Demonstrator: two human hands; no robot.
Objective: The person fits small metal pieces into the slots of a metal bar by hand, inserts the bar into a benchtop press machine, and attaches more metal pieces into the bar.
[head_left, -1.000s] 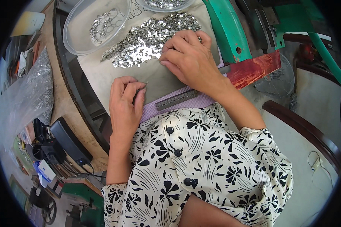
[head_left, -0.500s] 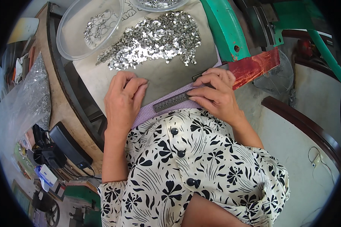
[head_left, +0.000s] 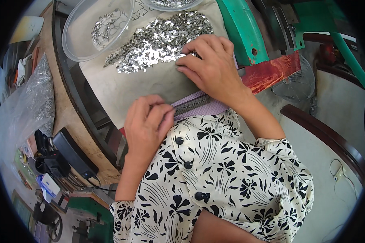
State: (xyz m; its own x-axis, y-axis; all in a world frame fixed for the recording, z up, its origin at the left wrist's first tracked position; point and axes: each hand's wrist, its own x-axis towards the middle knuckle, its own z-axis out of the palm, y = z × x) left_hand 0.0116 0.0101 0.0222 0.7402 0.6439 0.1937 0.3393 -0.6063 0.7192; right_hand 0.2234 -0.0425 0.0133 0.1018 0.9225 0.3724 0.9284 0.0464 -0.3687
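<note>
A heap of small shiny metal pieces [head_left: 150,50] is spread over the pale sheet [head_left: 129,87] in front of me. My right hand [head_left: 215,65] hovers at the heap's near right edge, its fingers bent and the tips a little apart, with nothing visible in them. Below it, a narrow dark metal bar [head_left: 190,106] with a row of fine marks or slots lies on a purple checked cloth [head_left: 211,109] by my lap. My left hand [head_left: 148,121] is closed at the bar's left end, thumb against fingers; the hand hides that end.
A clear round tub [head_left: 75,46] holding metal rings or clips stands at the far left, with another bowl [head_left: 174,5] of metal parts behind the heap. Green machinery [head_left: 241,28] and a red panel [head_left: 271,73] border the right. A plastic bag [head_left: 40,93] of parts lies left.
My right hand has left the bar's right end and moved up and left to the heap. My left hand has moved down and right from the sheet to the bar's left end.
</note>
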